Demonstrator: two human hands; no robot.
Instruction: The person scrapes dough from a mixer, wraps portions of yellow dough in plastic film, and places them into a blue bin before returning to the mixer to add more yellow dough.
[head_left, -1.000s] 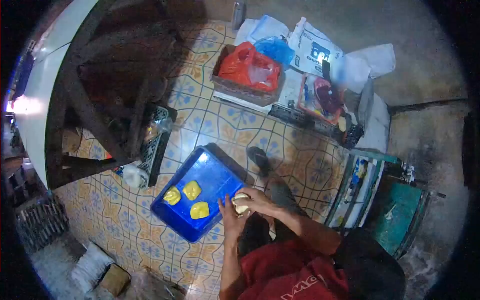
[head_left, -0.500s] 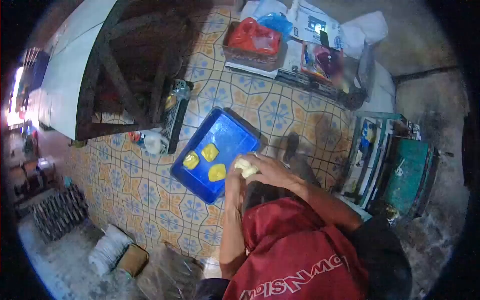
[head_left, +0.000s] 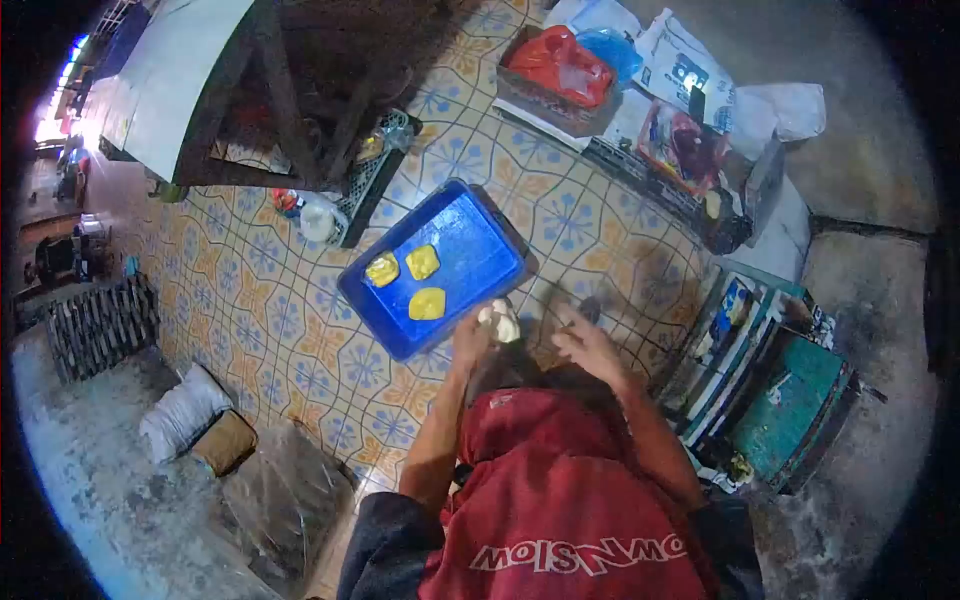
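A moment ago both hands were cupped together around the pale, rounded lump of dough point(head_left: 499, 322); now they have come apart. The left hand point(head_left: 472, 335) alone keeps the lump, fingers curled up around it at the near edge of the shallow blue plastic tray point(head_left: 470, 250), just over the tray's rim. The right hand point(head_left: 585, 340) has drawn away to the side and hangs empty, fingers spread loosely, palm turned inward, above the patterned yellow-and-blue tiled floor point(head_left: 300, 330). The view has also swung: the tray sits higher and more central than before, and more of the red printed shirt point(head_left: 570, 500) fills the bottom.

Both forearms reach forward from the shirt, the left nearly straight toward the tray, the right bent outward at the elbow.

On the tray lie three flattened yellow pieces point(head_left: 408, 280), grouped near its left end, close to one another and apart from the lump in the hand. Beyond the tray stands a cardboard box with a red plastic bag point(head_left: 560, 65), and a dark wooden desk point(head_left: 300, 90) stands at the upper left.
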